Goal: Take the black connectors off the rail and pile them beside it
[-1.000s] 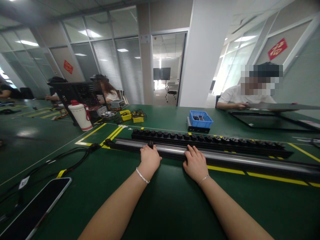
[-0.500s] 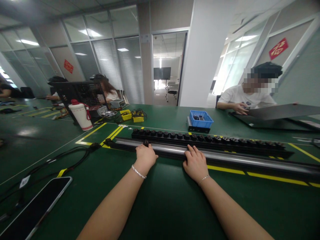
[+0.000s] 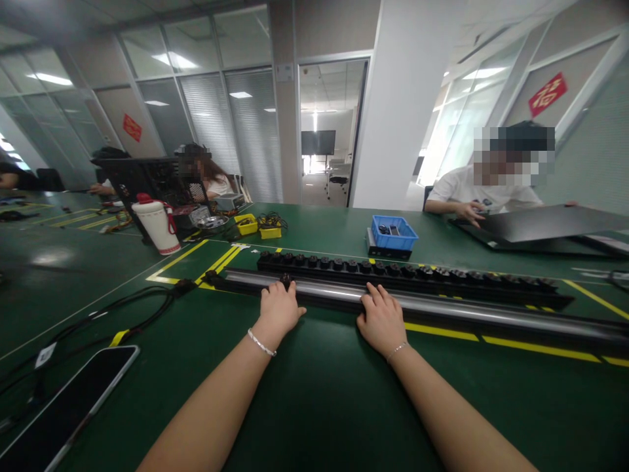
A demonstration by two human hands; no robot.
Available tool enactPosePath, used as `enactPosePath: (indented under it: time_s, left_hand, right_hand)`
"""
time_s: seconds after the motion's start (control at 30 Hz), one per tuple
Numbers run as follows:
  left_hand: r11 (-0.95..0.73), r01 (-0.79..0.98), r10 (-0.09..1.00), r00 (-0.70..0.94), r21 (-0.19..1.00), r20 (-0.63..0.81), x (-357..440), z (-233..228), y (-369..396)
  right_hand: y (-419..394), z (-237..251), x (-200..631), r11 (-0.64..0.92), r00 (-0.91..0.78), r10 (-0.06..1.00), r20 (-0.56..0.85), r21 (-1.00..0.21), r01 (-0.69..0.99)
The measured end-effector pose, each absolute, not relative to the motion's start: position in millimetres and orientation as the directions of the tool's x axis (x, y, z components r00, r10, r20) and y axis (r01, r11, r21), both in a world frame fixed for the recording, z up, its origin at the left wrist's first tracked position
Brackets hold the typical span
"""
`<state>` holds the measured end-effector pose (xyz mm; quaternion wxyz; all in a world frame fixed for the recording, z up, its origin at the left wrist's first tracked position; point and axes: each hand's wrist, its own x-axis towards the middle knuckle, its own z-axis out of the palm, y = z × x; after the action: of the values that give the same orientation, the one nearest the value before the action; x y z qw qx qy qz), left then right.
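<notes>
A long black bar with a shiny metallic strip [image 3: 442,307] lies across the green table in front of me. My left hand [image 3: 280,309] rests on its left part, fingers bent over the near edge and thumb apart. Just beyond those fingertips, a small round black piece [image 3: 285,280] shows on the bar; whether I touch it is hidden. Farther right, my right hand [image 3: 382,320] lies on the same bar with its fingers spread over the strip. Directly behind is a second black bar [image 3: 417,278] topped with a row of several round black knob-like pieces.
Black cables [image 3: 147,295] and a phone [image 3: 69,406] lie to the left. Beyond stand a white bottle [image 3: 156,226], a black computer case [image 3: 132,180], yellow bins [image 3: 270,231] and a blue basket [image 3: 394,239]. A person [image 3: 486,193] at right handles a dark panel [image 3: 555,223].
My left hand has shifted very slightly left, along with a small move of the whole view. Both hands keep their places on the bar.
</notes>
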<state>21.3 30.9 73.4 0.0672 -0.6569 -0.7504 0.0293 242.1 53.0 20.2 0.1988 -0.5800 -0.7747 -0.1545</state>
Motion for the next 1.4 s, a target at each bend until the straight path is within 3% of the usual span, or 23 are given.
enactPosePath:
  time_s: [0.23, 0.5, 0.93, 1.4]
  left_hand:
    - [-0.029, 1.000, 0.962, 0.031, -0.013, 0.272, -13.6, 41.8, 35.1]
    - [0.027, 0.999, 0.907, -0.044, 0.045, 0.419, -13.9, 34.8, 40.0]
    - [0.097, 0.985, 0.894, -0.151, 0.146, 0.422, -26.1, 36.4, 43.5]
    - [0.165, 0.971, 0.889, -0.223, 0.175, 0.399, -26.8, 30.7, 46.7]
  right_hand:
    - [53.2, 19.0, 243.6, 0.282, -0.249, 0.840, 0.482, 0.003, 0.959]
    - [52.8, 18.9, 243.1, 0.282, -0.255, 0.833, 0.491, 0.019, 0.959]
    - [53.2, 18.4, 243.1, 0.287, -0.260, 0.830, 0.493, 0.022, 0.958]
    - [53.8, 17.7, 243.7, 0.291, -0.261, 0.829, 0.494, 0.017, 0.957]
